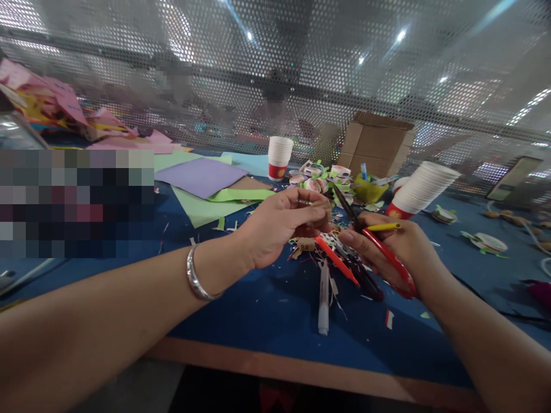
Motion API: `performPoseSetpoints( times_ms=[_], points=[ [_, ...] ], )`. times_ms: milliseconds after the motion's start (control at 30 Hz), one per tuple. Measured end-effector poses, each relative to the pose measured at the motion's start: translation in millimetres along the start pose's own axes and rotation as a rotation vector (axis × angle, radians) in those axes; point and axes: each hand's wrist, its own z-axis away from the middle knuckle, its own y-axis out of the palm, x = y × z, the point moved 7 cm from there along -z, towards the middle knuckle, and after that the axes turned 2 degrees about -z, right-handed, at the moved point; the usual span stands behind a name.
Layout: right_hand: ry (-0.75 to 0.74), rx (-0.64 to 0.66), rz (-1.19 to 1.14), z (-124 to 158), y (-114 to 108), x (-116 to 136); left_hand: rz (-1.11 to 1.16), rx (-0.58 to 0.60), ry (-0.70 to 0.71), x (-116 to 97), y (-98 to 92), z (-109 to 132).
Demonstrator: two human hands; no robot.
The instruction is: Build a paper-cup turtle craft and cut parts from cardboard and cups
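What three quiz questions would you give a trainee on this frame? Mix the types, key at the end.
1. Which hand holds the red-handled scissors?
2. True or false: the silver bangle is worn on the same arm that holds the scissors.
3. Which lies closest to the near edge of the blue table?
A) the purple sheet
B) the white tube
C) the brown cardboard

Key:
1. The right hand.
2. False; it is on the left wrist.
3. B.
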Motion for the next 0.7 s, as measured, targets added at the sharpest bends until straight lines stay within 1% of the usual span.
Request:
performPoseSetpoints(
  times_ms=[67,167,233,333,400,467,600,700],
  points=[
    [0.004,0.017,-0.036,-1.4,0.9,-2.7,-0.017,0.01,0.006,0.2,-1.1,-1.2],
    [0.013,0.045,-0.069,-0.6,2.7,-4.4,-0.066,-0.012,0.026,0.0,-4.8,-2.3],
    [0.055,0.085,-0.114,1.1,5.4,-7.1,-0.09,-0.024,0.028,0.5,-6.4,-2.3],
    [0.101,0.162,-0.206,3.4,10.1,-11.0,-0.098,-0.009,0.021,1.4,-5.1,-2.0],
    [0.064,0.195,-0.23,3.8,11.5,-10.6,-0.089,-0.005,0.023,1.0,-4.3,-2.0],
    [0.019,0.205,-0.241,3.7,11.5,-10.4,-0.1,-0.027,0.04,-1.1,-5.3,-2.2],
    [0.053,0.261,-0.362,4.5,15.8,-15.8,-0.113,-0.1,0.057,-4.8,-10.3,-2.8],
    [0.046,0.275,-0.35,4.8,16.8,-15.6,-0.034,-0.079,0.063,-5.7,-8.8,-2.9]
  ],
)
